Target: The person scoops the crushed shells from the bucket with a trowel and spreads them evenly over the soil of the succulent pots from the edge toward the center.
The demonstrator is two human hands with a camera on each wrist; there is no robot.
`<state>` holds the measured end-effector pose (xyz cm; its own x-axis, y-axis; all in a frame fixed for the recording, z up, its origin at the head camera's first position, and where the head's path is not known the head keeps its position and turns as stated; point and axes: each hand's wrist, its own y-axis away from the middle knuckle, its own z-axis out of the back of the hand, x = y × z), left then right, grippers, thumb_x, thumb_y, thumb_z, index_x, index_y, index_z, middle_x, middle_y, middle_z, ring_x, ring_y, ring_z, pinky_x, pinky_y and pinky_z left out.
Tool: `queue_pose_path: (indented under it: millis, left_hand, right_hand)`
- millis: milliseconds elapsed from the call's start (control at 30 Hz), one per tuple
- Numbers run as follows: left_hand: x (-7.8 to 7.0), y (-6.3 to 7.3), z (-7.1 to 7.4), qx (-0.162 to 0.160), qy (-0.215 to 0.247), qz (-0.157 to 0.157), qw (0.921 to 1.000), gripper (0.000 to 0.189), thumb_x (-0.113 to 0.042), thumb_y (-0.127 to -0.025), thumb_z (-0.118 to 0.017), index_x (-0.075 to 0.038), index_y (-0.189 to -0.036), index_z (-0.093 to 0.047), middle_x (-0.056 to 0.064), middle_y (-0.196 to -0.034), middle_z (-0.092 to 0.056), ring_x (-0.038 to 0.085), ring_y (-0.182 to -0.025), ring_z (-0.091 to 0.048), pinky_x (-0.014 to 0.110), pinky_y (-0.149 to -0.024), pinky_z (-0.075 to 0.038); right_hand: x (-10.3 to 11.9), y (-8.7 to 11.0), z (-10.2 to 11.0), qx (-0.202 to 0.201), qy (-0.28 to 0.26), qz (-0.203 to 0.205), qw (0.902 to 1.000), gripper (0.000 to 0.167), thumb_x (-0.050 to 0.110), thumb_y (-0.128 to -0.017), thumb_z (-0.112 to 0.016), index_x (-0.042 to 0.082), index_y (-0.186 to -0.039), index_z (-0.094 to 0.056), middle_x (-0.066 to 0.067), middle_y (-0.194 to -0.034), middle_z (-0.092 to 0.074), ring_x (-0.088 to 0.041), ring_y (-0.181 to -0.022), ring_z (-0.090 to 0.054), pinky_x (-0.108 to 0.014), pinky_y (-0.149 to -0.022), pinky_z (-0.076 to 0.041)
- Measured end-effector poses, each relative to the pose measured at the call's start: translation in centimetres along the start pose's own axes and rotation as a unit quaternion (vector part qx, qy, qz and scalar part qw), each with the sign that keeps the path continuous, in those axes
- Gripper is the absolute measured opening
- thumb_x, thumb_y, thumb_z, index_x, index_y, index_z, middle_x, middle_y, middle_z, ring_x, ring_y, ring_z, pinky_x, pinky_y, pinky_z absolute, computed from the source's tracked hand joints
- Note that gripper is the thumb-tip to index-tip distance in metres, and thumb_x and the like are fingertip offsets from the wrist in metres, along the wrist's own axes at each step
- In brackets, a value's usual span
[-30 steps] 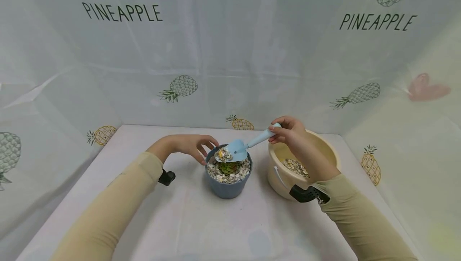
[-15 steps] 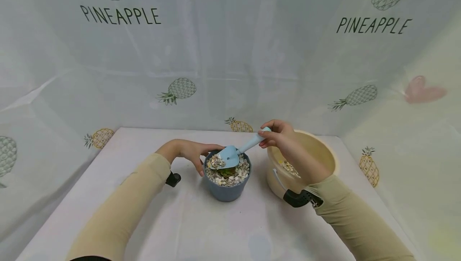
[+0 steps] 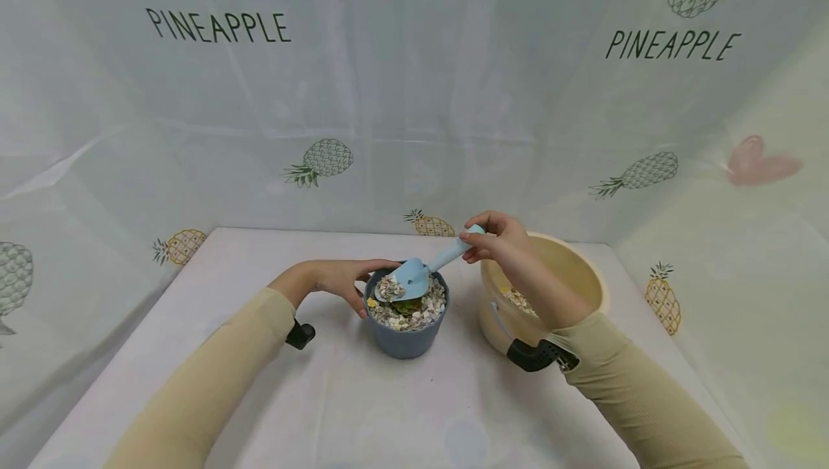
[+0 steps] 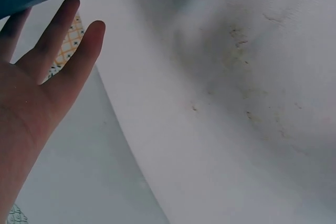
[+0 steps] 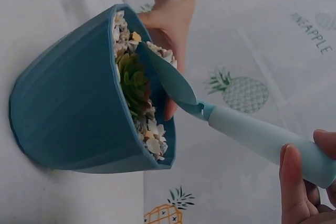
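A blue-grey flower pot [image 3: 404,339] stands mid-table, holding pale gravel and a green succulent [image 5: 134,83]. My left hand [image 3: 340,280] touches the pot's left side and back rim; in the left wrist view its visible fingers [image 4: 79,59] are fairly straight beneath the pot's edge. By the handle end, my right hand [image 3: 501,239] pinches a light-blue garden trowel [image 3: 443,259]. The trowel's blade [image 5: 173,80] is tilted down over the pot at its left, with gravel [image 3: 390,289] at its tip. The blade partly covers the succulent in the head view.
A cream bucket [image 3: 586,275] with gravel inside stands right of the pot, beneath my right forearm. A white sheet printed with pineapples hangs behind the table [image 3: 388,411] and along its sides.
The trowel has moved left and down into the pot, its tip now lower near the left rim. A yellow piece now shows on the gravel there. My left hand has shifted along the rim.
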<state>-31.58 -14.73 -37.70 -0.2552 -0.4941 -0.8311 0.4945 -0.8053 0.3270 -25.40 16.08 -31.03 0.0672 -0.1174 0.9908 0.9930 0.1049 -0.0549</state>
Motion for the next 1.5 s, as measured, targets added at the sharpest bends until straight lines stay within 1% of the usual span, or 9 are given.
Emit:
queue_pose_path:
  millis: [100,333,533,667,833,967,1133,1267,1500]
  left_hand:
    - [0.3,0.5,-0.2,-0.016,0.000,0.000,0.9999,0.104,0.000,-0.076,-0.082,-0.027,-0.157,-0.022,0.001,-0.160,-0.016,0.036,-0.140,-0.027,0.040,-0.092,-0.047]
    - [0.8,1.3,-0.9,-0.054,0.001,-0.009,0.9985,0.101,-0.006,-0.076,-0.083,-0.027,-0.156,-0.025,0.001,-0.160,-0.019,0.037,-0.135,-0.036,0.051,-0.102,-0.038]
    - [0.8,2.1,-1.4,-0.077,-0.012,-0.004,0.9970,0.098,-0.011,-0.078,-0.082,-0.024,-0.156,-0.025,0.005,-0.160,-0.018,0.040,-0.134,-0.037,0.052,-0.101,-0.039]
    - [0.6,2.5,-1.6,-0.092,-0.016,0.006,0.9956,0.096,-0.014,-0.079,-0.082,-0.022,-0.156,-0.025,0.008,-0.160,-0.019,0.041,-0.133,-0.039,0.053,-0.099,-0.040]
    - [0.4,2.7,-1.9,-0.116,-0.016,0.030,0.9927,0.097,-0.018,-0.078,-0.084,-0.027,-0.156,-0.027,0.005,-0.159,-0.021,0.037,-0.132,-0.042,0.053,-0.100,-0.039]
    - [0.4,3.0,-2.3,-0.130,-0.018,0.033,0.9908,0.098,-0.020,-0.077,-0.084,-0.027,-0.156,-0.026,0.006,-0.159,-0.022,0.034,-0.129,-0.046,0.055,-0.101,-0.037]
    - [0.5,3.5,-2.7,-0.137,-0.015,0.019,0.9903,0.094,-0.020,-0.079,-0.083,-0.025,-0.155,-0.029,0.007,-0.158,-0.023,0.034,-0.125,-0.050,0.055,-0.100,-0.038]
    - [0.7,3.8,-2.8,-0.138,-0.019,0.014,0.9902,0.092,-0.021,-0.079,-0.082,-0.024,-0.155,-0.030,0.007,-0.158,-0.023,0.033,-0.125,-0.050,0.055,-0.100,-0.038]
    - [1.0,3.4,-1.7,-0.119,-0.031,0.006,0.9924,0.093,-0.021,-0.079,-0.083,-0.020,-0.155,-0.028,0.009,-0.158,-0.024,0.037,-0.129,-0.044,0.054,-0.100,-0.039]
  right_hand:
    - [0.4,0.0,-0.4,0.003,0.005,0.001,1.0000,0.020,0.004,-0.093,-0.065,-0.006,-0.108,-0.057,-0.017,-0.097,-0.058,-0.020,-0.065,-0.068,-0.035,-0.067,-0.058]
    - [1.1,0.1,-1.3,0.005,0.015,0.004,0.9999,0.026,0.003,-0.092,-0.065,-0.011,-0.113,-0.056,-0.018,-0.097,-0.058,-0.020,-0.065,-0.068,-0.036,-0.067,-0.058]
    - [1.3,0.0,-1.6,0.008,0.025,0.009,0.9996,0.027,0.003,-0.092,-0.065,-0.011,-0.114,-0.056,-0.018,-0.099,-0.057,-0.020,-0.065,-0.069,-0.036,-0.067,-0.058]
    - [1.5,-0.1,-1.6,0.010,0.029,0.022,0.9993,0.027,0.003,-0.092,-0.066,-0.010,-0.113,-0.057,-0.018,-0.099,-0.057,-0.020,-0.066,-0.069,-0.035,-0.066,-0.058]
    - [1.8,0.0,-1.5,0.010,0.033,0.035,0.9988,0.024,0.003,-0.092,-0.066,-0.008,-0.111,-0.058,-0.017,-0.099,-0.057,-0.021,-0.067,-0.069,-0.036,-0.067,-0.058]
    - [2.0,0.1,-1.7,0.013,0.037,0.042,0.9983,0.022,0.005,-0.091,-0.069,-0.006,-0.108,-0.059,-0.017,-0.100,-0.057,-0.023,-0.068,-0.069,-0.037,-0.068,-0.058]
    - [2.2,0.5,-1.9,0.019,0.061,0.041,0.9971,0.024,0.006,-0.090,-0.071,-0.006,-0.107,-0.060,-0.017,-0.101,-0.059,-0.024,-0.069,-0.070,-0.038,-0.069,-0.058]
    - [2.3,0.6,-2.2,0.024,0.060,0.033,0.9974,0.027,0.006,-0.090,-0.071,-0.008,-0.109,-0.059,-0.016,-0.101,-0.060,-0.024,-0.070,-0.070,-0.038,-0.070,-0.058]
    - [2.3,0.5,-2.6,0.022,0.046,0.033,0.9982,0.027,0.005,-0.089,-0.071,-0.008,-0.109,-0.059,-0.016,-0.101,-0.060,-0.024,-0.070,-0.070,-0.040,-0.071,-0.057]
